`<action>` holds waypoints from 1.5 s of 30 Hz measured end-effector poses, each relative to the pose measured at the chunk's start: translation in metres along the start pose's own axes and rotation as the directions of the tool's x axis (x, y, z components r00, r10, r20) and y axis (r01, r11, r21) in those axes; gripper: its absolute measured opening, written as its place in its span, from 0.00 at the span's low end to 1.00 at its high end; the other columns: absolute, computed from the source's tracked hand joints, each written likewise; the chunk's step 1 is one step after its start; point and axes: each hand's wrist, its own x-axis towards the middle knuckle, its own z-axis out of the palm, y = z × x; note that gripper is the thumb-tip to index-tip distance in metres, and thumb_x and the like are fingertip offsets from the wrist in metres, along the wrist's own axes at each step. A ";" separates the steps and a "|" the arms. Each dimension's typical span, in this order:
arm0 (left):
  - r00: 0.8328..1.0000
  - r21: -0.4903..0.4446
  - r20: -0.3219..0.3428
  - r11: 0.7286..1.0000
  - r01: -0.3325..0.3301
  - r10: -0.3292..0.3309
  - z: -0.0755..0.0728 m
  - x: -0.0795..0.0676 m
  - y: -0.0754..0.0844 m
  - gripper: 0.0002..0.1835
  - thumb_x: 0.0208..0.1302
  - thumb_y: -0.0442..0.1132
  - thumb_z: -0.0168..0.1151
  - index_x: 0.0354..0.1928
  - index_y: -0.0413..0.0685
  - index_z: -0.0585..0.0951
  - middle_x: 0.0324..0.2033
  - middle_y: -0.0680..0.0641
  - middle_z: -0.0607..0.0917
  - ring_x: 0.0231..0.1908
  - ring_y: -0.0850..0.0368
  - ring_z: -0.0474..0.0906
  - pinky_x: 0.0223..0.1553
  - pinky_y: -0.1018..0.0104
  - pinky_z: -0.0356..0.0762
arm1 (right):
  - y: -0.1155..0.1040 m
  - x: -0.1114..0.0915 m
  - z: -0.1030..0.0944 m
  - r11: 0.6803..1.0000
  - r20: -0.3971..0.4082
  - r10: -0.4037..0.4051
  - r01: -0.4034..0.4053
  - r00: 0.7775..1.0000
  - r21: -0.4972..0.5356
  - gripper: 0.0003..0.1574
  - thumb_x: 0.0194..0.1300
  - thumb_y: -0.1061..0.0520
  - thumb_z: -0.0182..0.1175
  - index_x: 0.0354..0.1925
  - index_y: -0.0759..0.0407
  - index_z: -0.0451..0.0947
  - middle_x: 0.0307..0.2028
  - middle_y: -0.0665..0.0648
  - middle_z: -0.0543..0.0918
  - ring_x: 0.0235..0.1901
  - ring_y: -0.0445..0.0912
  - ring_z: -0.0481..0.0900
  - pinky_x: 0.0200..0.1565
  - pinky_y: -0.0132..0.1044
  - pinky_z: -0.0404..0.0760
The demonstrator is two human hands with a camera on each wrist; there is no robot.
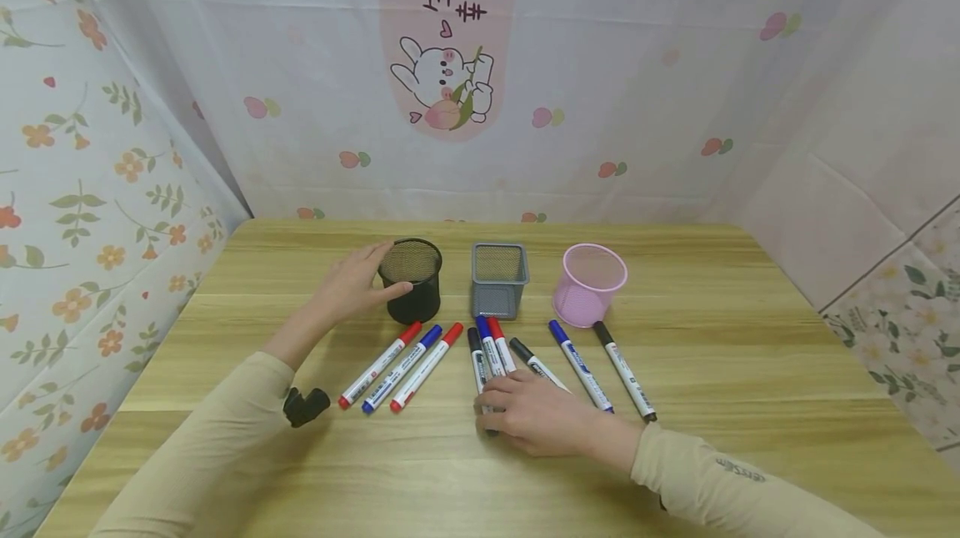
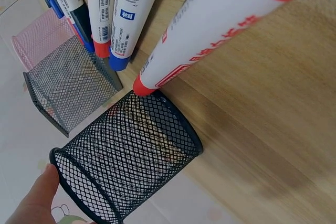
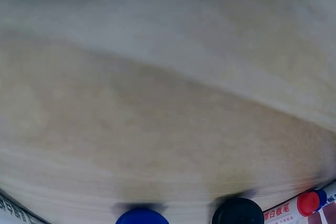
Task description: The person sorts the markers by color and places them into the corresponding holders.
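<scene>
A black round mesh pen holder (image 1: 411, 288) stands at the left of a row of three. My left hand (image 1: 356, 284) holds it by the rim, the thumb across its near side; a fingertip touches the rim in the left wrist view. My right hand (image 1: 536, 413) lies low over the middle markers, its fingers over a black-capped marker (image 1: 477, 354). A blue marker (image 1: 487, 346) and a red marker (image 1: 500, 342) run partly under this hand, and another black marker (image 1: 536, 363) lies beside it. The palm side is hidden; skin and sleeve fill most of the right wrist view.
A grey square mesh holder (image 1: 497, 300) and a pink round mesh holder (image 1: 581, 304) stand to the right of the black one. Red and blue markers (image 1: 405, 367) lie before the black holder. A blue marker (image 1: 581, 367) and a black marker (image 1: 626, 371) lie at right. Curtains surround the wooden table (image 1: 712, 321).
</scene>
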 end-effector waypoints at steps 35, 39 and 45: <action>1.000 -0.009 -0.009 1.000 0.007 -0.007 0.000 0.000 0.001 0.43 0.56 0.59 0.53 0.65 0.37 0.54 0.60 0.35 0.60 0.59 0.38 0.54 0.53 0.37 0.50 | -0.004 0.006 -0.008 0.992 -0.187 -0.128 0.130 0.974 -0.005 0.19 0.56 0.60 0.58 0.48 0.51 0.74 0.49 0.48 0.75 0.52 0.41 0.68 0.54 0.32 0.63; 1.000 -0.008 -0.010 1.000 0.008 -0.008 0.001 0.000 0.001 0.43 0.56 0.59 0.53 0.65 0.37 0.54 0.60 0.35 0.60 0.59 0.38 0.54 0.53 0.38 0.50 | -0.005 0.008 -0.014 0.986 -0.273 -0.134 0.157 0.953 0.063 0.20 0.52 0.62 0.59 0.46 0.53 0.75 0.46 0.49 0.77 0.50 0.41 0.70 0.55 0.31 0.60; 1.000 -0.003 -0.019 1.000 0.002 -0.002 0.001 0.000 0.001 0.43 0.56 0.58 0.55 0.64 0.36 0.55 0.59 0.34 0.61 0.58 0.38 0.55 0.53 0.40 0.52 | -0.004 0.010 -0.024 0.953 -0.395 -0.087 0.191 0.915 0.234 0.16 0.55 0.61 0.58 0.45 0.56 0.74 0.45 0.49 0.78 0.49 0.39 0.70 0.52 0.29 0.63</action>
